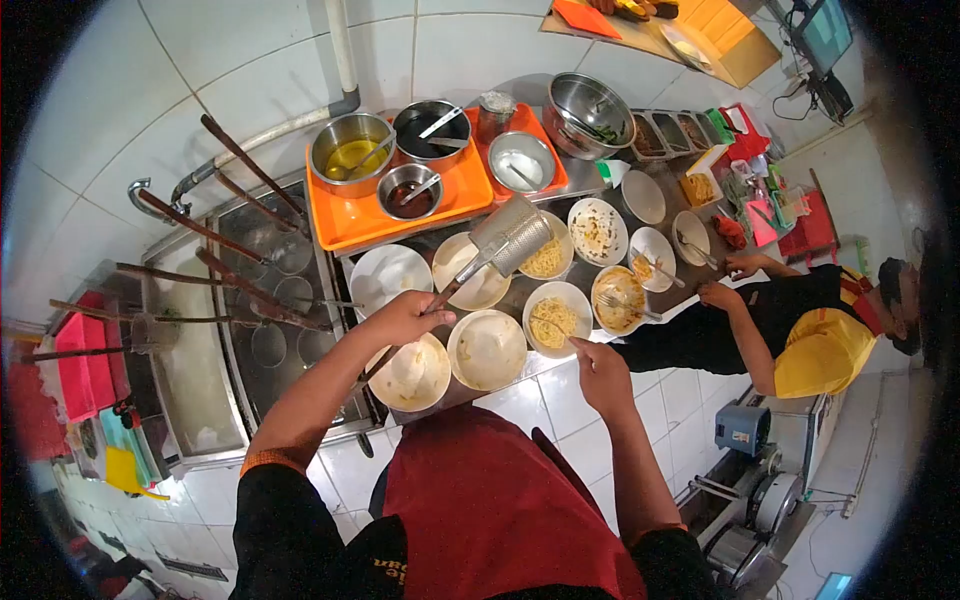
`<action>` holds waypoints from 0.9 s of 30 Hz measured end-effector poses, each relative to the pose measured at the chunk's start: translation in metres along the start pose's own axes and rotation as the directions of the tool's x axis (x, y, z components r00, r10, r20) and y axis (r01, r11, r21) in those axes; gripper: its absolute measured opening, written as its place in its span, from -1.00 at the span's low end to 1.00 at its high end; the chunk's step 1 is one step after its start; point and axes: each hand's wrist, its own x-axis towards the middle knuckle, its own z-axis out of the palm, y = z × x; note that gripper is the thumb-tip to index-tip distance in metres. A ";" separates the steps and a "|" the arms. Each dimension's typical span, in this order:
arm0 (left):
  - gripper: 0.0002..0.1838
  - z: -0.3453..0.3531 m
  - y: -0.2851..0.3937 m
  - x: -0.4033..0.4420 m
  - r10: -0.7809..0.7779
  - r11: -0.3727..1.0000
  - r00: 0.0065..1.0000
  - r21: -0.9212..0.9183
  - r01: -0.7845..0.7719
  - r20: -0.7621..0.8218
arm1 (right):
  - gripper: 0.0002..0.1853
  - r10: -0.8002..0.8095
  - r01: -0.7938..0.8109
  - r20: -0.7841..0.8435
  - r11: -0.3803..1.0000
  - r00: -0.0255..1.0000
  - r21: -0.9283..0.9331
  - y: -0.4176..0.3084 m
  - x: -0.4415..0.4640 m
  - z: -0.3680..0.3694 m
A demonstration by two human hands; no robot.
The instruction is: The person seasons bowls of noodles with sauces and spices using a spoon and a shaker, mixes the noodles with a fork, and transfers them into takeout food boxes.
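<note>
My left hand (408, 318) is closed around the long handle of a noodle strainer (512, 236). Its perforated metal basket hangs tilted over the bowls, near a bowl of noodles (546, 257). At the near rim of another noodle bowl (557, 344), my right hand (604, 378) has its fingers pinched together on a thin metal utensil whose end lies in the noodles (552, 321); its kind is unclear. Two pale bowls (487, 350) with oily residue stand between my hands. Beside the right-hand noodle bowl, a bowl of brownish sauced noodles (617, 298) has a fork in it.
An orange tray (345, 228) holds pots of oil and dark sauces with ladles. Left of it, a boiler (275, 345) carries several strainers with protruding wooden handles. A large steel bowl (588, 115) stands at the back. A co-worker (790, 335) reaches to the counter's right end.
</note>
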 end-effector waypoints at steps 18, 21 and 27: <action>-0.63 -0.011 -0.008 0.029 0.050 0.994 0.998 0.100 -0.053 0.033 | -0.73 0.151 -0.133 -0.082 0.973 0.985 0.187 0.015 -0.012 -0.018; -0.62 -0.012 -0.010 0.024 0.125 0.976 0.992 0.177 -0.128 0.026 | -0.73 0.143 -0.123 -0.072 0.965 0.987 0.233 0.031 -0.005 -0.012; -0.60 -0.004 0.026 -0.023 -0.001 0.993 0.999 0.120 0.005 -0.033 | -0.73 0.085 -0.074 -0.027 0.959 0.996 0.275 0.040 0.010 -0.005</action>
